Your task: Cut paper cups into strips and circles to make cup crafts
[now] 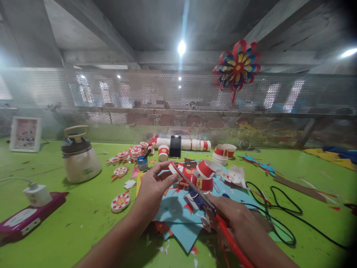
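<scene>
One small red-and-white paper-cup piece [173, 168] pinched in left hand [152, 190], raised over green worktable [92, 212]; right hand [240, 217] wrapped round red-handled scissors [205, 202]. Step in hand, by look of it: trimming piece. Scissors' tips reach right up to it; whether they bite, cannot tell. Next snip would call for steady piece, left hand kept clear of cutting edges. Piece narrow, white with red along it, tilted, just left of cut-down paper cups [206, 169].
</scene>
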`<state>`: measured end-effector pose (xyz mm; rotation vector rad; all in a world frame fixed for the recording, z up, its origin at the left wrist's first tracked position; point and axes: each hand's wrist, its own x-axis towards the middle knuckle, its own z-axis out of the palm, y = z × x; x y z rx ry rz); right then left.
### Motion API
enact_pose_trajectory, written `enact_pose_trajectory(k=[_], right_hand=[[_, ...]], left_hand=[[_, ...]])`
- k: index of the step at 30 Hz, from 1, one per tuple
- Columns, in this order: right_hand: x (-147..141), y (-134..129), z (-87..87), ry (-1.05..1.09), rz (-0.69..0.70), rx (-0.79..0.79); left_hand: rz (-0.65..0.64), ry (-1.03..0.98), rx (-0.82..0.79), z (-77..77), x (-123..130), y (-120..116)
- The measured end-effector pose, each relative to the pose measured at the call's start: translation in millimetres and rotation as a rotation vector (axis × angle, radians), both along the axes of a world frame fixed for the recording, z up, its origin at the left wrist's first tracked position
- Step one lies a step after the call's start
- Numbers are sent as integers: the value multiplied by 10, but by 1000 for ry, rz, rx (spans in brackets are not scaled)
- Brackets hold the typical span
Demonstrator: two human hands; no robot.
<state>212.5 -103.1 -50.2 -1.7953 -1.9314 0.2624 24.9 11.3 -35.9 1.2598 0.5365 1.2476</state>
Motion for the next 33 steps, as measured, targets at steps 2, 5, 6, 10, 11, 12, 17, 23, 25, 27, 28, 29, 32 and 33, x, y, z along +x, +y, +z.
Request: enact_pose_trajectory(k=[2,5,6,10,11,12,17,23,25,27,28,29,32,33], right_hand=[[-3,-3,2,4,1,7],[16,0,-21,16,16,28],[24,2,-31,17,21,30],[31,2,-36,47,34,27],[26,0,-26,57,33,27],[19,-3,-14,64,30,28],[-1,6,30,42,12,35],[22,47,-3,25,29,31],[25,48,-12,19,26,7],[23,43,-11,7,18,-11],[19,38,-8,-1,12,-14],[16,33,-4,-8,4,-17],[9,16,-1,-27,-20,-15],[9,11,-3,-30,-19,-16]], left_hand=[[-11,10,1,-15,-6,5],[-29,14,-4,-21,-10,9],[-33,13,-5,-18,-9,8],[-19,-9,-6,7,-3,-6],[-15,-18,-11,15,-2,-12],[-11,-28,-20,22,-1,-17],[-39,-95,-105,33,2,-28],[-28,-152,-152,19,1,-17],[-18,-126,-137,20,-1,-21],[-7,-77,-105,21,1,-25],[5,-55,-91,20,4,-25],[17,-39,-80,18,8,-25],[36,-37,-61,3,23,-16],[38,-41,-55,-4,28,-12]])
